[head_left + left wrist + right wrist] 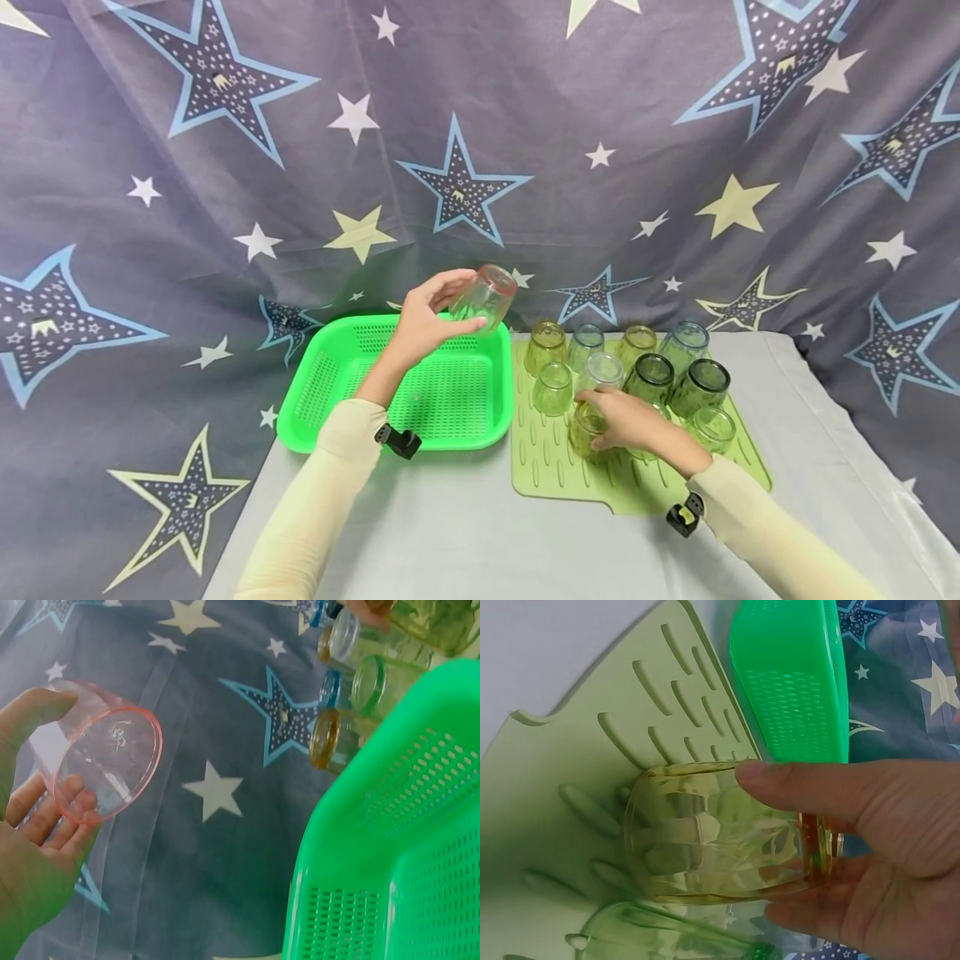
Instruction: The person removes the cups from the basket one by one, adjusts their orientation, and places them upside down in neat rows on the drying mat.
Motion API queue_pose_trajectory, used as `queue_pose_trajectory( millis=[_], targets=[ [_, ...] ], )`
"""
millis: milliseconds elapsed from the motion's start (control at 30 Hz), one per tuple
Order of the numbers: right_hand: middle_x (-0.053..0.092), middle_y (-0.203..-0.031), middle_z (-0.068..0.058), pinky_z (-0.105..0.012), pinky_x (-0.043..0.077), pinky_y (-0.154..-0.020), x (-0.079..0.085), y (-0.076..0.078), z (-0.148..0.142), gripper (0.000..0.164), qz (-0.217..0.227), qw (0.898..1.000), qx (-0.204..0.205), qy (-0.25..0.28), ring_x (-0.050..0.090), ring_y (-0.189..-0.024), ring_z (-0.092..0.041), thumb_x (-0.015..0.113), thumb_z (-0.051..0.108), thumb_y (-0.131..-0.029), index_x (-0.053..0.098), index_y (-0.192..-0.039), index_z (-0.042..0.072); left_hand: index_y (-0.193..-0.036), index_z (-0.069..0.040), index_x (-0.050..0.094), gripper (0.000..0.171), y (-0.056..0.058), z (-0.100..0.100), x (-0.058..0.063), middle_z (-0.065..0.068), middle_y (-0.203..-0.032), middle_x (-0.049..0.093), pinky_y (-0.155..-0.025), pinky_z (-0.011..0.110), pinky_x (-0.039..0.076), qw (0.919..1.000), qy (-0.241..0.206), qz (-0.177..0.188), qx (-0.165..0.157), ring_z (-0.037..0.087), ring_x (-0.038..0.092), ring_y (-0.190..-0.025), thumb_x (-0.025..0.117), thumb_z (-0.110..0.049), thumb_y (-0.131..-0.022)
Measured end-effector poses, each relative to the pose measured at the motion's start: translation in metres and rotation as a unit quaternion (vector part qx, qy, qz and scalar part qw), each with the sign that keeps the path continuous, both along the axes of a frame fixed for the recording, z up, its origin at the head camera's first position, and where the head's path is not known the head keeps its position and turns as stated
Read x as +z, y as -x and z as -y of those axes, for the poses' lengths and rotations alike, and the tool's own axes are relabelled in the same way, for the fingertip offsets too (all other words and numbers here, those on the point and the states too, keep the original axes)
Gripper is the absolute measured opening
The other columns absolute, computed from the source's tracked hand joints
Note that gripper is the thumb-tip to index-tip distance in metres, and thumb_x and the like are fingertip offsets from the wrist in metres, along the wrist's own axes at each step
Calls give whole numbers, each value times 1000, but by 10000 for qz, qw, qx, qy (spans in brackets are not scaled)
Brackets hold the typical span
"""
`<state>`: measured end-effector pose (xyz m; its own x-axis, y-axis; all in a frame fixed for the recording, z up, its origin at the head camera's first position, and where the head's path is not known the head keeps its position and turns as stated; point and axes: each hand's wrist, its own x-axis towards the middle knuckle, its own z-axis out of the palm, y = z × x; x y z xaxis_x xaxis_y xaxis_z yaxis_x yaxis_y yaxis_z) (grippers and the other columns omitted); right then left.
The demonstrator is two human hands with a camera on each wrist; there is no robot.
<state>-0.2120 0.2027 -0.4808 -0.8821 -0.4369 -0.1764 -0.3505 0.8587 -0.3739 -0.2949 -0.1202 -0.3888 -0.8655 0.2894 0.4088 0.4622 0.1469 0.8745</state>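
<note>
My left hand [427, 321] grips a pink-tinted clear glass [492, 293], held tilted in the air over the far right rim of the green basket [450, 444]. In the left wrist view the pink glass [112, 761] sits between thumb and fingers. My right hand [633, 421] holds a yellow glass [585, 433] near its top, at the front of the light green drying mat [543, 477]. The right wrist view shows the thumb and fingers on opposite sides of the yellow glass [712, 832], its rim right at the mat.
Several other glasses stand upside down on the mat, among them a green glass [552, 390], a dark glass [707, 385] and a blue glass [686, 342]. The basket stands left of the mat on a white-covered table [465, 525]. A star-patterned curtain [480, 100] hangs behind.
</note>
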Motion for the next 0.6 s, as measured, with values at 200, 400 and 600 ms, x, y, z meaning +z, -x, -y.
queue_pose_trajectory(
  millis=[200,400,600],
  targets=[
    [54,-143,-28,-59,58,-88,5,2,3,87,55,9998,-34,-212,62,-118,-45,92,16,-70,52,-146,7,-135,-7,63,63,-2,-15,-2,14,-135,67,-110,37,49,9997,50,22,-253,25,61,-129,87,-1,-77],
    [45,-151,-30,-48,61,-76,17,9,3,90,124,9998,49,-154,63,-118,-45,92,18,-70,50,-149,10,-135,-7,63,63,-6,-27,-1,14,-134,67,-113,35,47,9988,-27,96,-483,24,61,-129,86,0,-77],
    [45,-152,-27,-58,58,-89,38,13,-1,90,12,10000,53,70,59,-123,-45,90,24,-74,47,-152,11,-135,-6,63,63,-8,-35,-1,15,-135,67,-115,38,46,9978,-68,112,-644,28,61,-130,87,1,-77]
  ],
)
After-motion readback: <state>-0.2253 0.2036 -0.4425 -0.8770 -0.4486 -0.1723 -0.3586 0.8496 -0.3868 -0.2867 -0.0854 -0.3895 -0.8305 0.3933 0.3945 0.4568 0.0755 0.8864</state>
